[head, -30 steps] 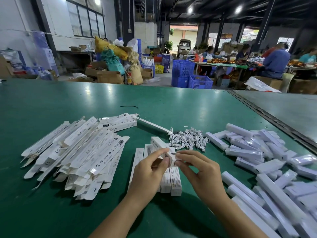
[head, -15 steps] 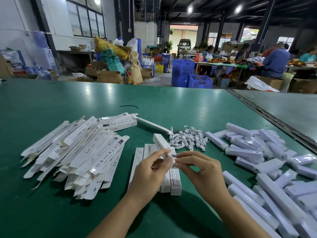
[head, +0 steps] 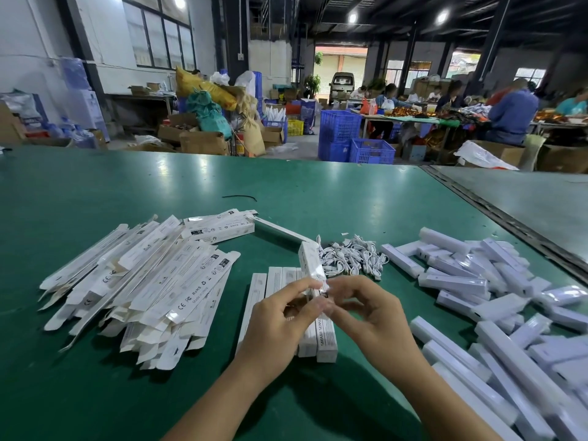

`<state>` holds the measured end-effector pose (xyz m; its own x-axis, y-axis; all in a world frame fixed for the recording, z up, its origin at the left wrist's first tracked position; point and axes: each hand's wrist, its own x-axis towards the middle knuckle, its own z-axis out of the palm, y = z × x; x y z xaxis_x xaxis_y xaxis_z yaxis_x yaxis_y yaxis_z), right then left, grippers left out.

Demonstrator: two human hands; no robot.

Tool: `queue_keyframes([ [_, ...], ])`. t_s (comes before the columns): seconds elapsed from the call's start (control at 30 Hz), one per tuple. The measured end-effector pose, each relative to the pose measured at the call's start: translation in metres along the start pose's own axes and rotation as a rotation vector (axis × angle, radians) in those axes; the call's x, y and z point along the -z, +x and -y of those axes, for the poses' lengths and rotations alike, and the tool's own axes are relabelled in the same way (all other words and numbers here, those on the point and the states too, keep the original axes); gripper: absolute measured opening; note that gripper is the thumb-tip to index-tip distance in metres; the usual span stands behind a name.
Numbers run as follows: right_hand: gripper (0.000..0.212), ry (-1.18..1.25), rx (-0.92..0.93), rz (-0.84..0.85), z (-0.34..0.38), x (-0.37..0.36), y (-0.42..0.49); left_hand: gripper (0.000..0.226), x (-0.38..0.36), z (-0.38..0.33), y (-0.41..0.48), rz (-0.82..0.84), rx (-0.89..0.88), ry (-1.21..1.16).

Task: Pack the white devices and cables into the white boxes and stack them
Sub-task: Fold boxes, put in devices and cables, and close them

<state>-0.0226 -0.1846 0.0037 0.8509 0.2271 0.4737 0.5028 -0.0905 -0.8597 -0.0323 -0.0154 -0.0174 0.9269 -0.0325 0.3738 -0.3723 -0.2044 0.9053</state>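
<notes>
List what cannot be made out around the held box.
Head view only.
1. Near end of the held box: covered by fingers of left hand and right hand; flap state unclear.
2. Its contents: hidden by its walls.
3. packed boxes: partly behind both hands.
4. white devices pile: cut off by right and bottom edges.

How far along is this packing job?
Early on. Done: a few closed boxes lie side by side under the hands. In hand: the left hand and right hand pinch the near end of one tilted box. Left: a heap of flat boxes, the cables and many loose devices.
</notes>
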Motion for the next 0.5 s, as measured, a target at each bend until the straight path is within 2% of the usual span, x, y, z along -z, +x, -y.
queue_keyframes([
  [0.07, 0.025, 0.061, -0.11, 0.019, -0.003, 0.001, 0.0, 0.031, -0.001, -0.004, -0.001, 0.0, -0.01, -0.006],
  [0.13, 0.028, 0.204, -0.296, 0.013, -0.003, -0.001, 0.002, 0.032, 0.0, -0.006, -0.002, 0.024, -0.042, 0.035],
  [0.23, 0.048, 0.388, -0.474, -0.07, -0.004, 0.0, 0.006, 0.035, 0.0, -0.005, -0.004, 0.104, -0.078, 0.156],
  [0.37, 0.047, 0.301, -0.566, -0.139, -0.01, 0.002, 0.008, 0.044, -0.001, 0.0, -0.004, 0.287, -0.14, 0.382],
  [0.5, 0.029, 0.078, -0.582, -0.218, -0.018, 0.005, 0.009, 0.052, 0.0, -0.001, -0.005, 0.432, -0.098, 0.363],
])
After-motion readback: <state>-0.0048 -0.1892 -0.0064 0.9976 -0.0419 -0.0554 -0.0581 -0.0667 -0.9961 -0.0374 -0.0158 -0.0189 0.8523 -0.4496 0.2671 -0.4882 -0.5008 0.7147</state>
